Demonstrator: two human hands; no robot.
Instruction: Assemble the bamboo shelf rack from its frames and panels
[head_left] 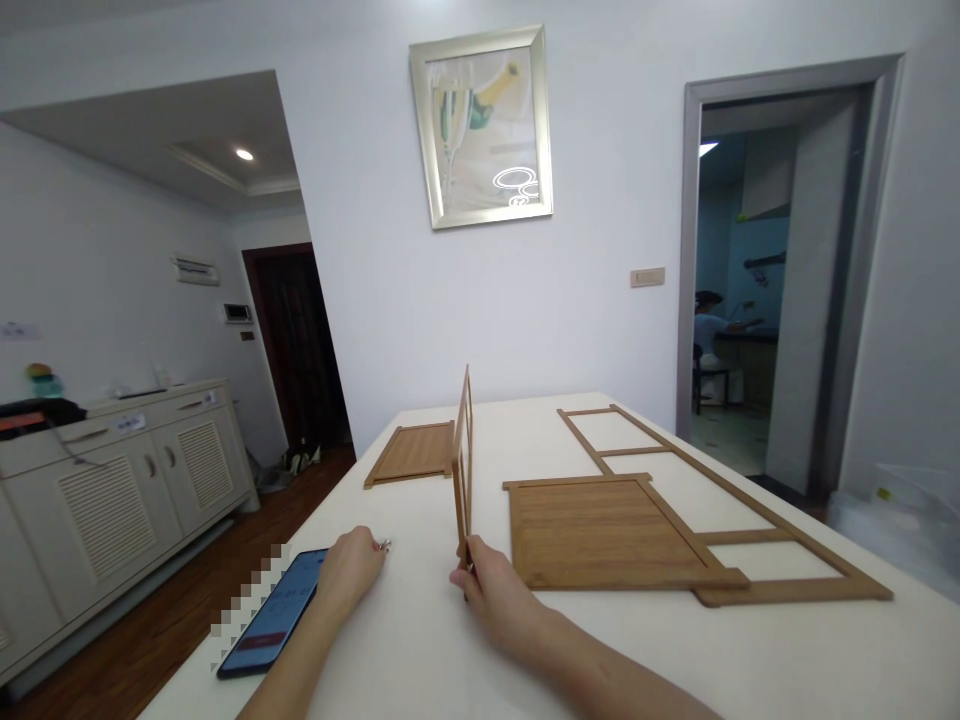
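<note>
White table (pixel 420 640), white wall (pixel 360 200) behind. Upright slim brown wooden frame (pixel 462 470): near end pinched in right hand (pixel 496 590), extending up and away from the fingers. Left hand (pixel 349 565): fingers curled at small silvery metal pieces (pixel 385 545); grip cannot be told. Large brown wooden panel (pixel 592 530) right of frame, overlapping flat openwork frame (pixel 720 480).

On the white table (pixel 420 640), whose near edge is cut off, the small silvery pieces (pixel 385 546) at the left hand (pixel 351 565) are too small to identify. That forearm hides part of the black-rimmed phone (pixel 271 612); its screen text is unreadable. The right hand (pixel 491 585) covers the upright brown wooden frame's (pixel 459 480) lower end. Beyond the table, the doorway person (pixel 712 325) is blurred.
</note>
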